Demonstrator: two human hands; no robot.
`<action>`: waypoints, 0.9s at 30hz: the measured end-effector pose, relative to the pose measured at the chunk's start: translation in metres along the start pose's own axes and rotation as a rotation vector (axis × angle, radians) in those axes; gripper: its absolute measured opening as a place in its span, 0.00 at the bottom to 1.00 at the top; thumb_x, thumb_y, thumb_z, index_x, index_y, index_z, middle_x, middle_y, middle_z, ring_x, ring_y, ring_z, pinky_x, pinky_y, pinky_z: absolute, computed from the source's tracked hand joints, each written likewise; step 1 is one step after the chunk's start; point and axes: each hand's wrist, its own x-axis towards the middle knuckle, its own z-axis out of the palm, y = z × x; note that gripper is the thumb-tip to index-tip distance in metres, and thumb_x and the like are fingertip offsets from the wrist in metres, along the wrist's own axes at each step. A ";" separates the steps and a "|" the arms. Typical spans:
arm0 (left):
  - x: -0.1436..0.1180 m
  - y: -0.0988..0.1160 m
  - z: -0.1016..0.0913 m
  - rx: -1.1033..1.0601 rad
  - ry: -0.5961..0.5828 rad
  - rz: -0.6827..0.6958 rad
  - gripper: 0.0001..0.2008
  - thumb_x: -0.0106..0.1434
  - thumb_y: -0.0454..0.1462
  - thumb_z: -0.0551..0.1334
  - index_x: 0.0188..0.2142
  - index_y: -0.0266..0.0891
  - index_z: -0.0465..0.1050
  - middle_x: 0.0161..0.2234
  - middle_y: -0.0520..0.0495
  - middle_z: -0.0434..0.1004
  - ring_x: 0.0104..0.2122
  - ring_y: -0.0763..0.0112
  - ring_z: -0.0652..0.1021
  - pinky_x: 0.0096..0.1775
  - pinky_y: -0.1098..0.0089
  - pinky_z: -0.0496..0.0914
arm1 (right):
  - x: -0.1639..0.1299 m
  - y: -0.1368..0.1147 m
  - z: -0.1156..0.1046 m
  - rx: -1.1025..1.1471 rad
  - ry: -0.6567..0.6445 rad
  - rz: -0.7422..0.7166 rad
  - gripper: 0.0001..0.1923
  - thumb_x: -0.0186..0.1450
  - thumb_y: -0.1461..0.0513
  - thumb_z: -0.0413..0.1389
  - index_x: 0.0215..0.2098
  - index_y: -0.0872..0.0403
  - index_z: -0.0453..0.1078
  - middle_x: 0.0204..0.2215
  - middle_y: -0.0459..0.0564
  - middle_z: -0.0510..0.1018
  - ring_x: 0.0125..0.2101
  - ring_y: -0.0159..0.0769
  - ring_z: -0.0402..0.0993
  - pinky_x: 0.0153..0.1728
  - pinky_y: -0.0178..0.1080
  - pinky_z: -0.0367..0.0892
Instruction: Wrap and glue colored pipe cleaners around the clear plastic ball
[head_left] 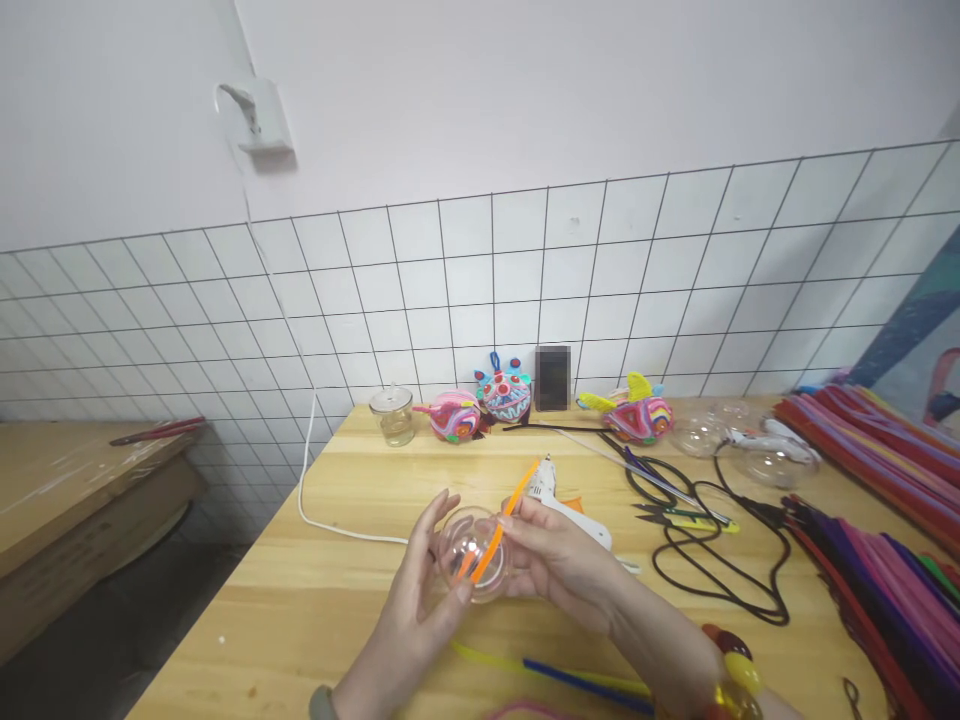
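Hands [480, 575] grip clear ball [474, 553], orange pipe cleaner [495, 540] against it.

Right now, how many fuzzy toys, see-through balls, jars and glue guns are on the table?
Fuzzy toys: 3 (pink one, blue one, yellow-winged one)
See-through balls: 3 (held ball, two by the cords)
Glass jar: 1
Glue gun: 1
Total: 8
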 end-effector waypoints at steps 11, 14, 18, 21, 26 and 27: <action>0.013 0.002 -0.004 -0.395 0.148 -0.110 0.27 0.62 0.52 0.60 0.57 0.47 0.65 0.57 0.39 0.68 0.53 0.51 0.74 0.55 0.50 0.66 | -0.001 -0.007 -0.010 0.092 -0.029 0.108 0.14 0.62 0.54 0.62 0.39 0.54 0.69 0.39 0.55 0.83 0.37 0.42 0.82 0.40 0.45 0.73; 0.013 0.003 -0.004 -0.357 0.164 -0.120 0.27 0.62 0.52 0.59 0.57 0.46 0.65 0.57 0.38 0.68 0.54 0.51 0.73 0.55 0.50 0.66 | 0.001 -0.004 -0.008 0.067 0.036 0.040 0.14 0.59 0.56 0.65 0.35 0.52 0.66 0.36 0.49 0.83 0.35 0.40 0.82 0.37 0.44 0.74; 0.013 -0.001 -0.005 -0.274 0.162 -0.149 0.31 0.58 0.54 0.63 0.58 0.45 0.65 0.57 0.37 0.68 0.57 0.49 0.70 0.56 0.50 0.65 | 0.002 -0.002 -0.004 -0.004 0.069 -0.040 0.13 0.58 0.58 0.67 0.34 0.53 0.68 0.32 0.45 0.82 0.30 0.33 0.80 0.31 0.36 0.73; 0.012 -0.005 -0.005 -0.262 0.112 -0.149 0.31 0.57 0.52 0.65 0.57 0.47 0.66 0.57 0.39 0.69 0.59 0.49 0.68 0.58 0.50 0.62 | 0.000 -0.001 -0.001 -0.022 0.056 -0.050 0.12 0.58 0.58 0.67 0.35 0.54 0.70 0.33 0.46 0.82 0.30 0.32 0.79 0.31 0.35 0.73; 0.011 -0.005 -0.004 -0.314 0.071 -0.155 0.27 0.61 0.50 0.63 0.57 0.45 0.66 0.59 0.38 0.68 0.60 0.49 0.67 0.59 0.50 0.59 | -0.002 -0.004 -0.001 0.105 0.026 0.036 0.12 0.60 0.57 0.65 0.35 0.53 0.68 0.35 0.51 0.84 0.34 0.40 0.82 0.38 0.45 0.74; 0.011 -0.005 -0.003 -0.328 0.071 -0.157 0.26 0.62 0.50 0.61 0.57 0.45 0.66 0.60 0.38 0.68 0.60 0.49 0.67 0.58 0.51 0.60 | -0.001 -0.005 -0.003 0.136 0.019 0.064 0.12 0.61 0.57 0.64 0.36 0.54 0.68 0.36 0.53 0.84 0.35 0.42 0.82 0.39 0.46 0.74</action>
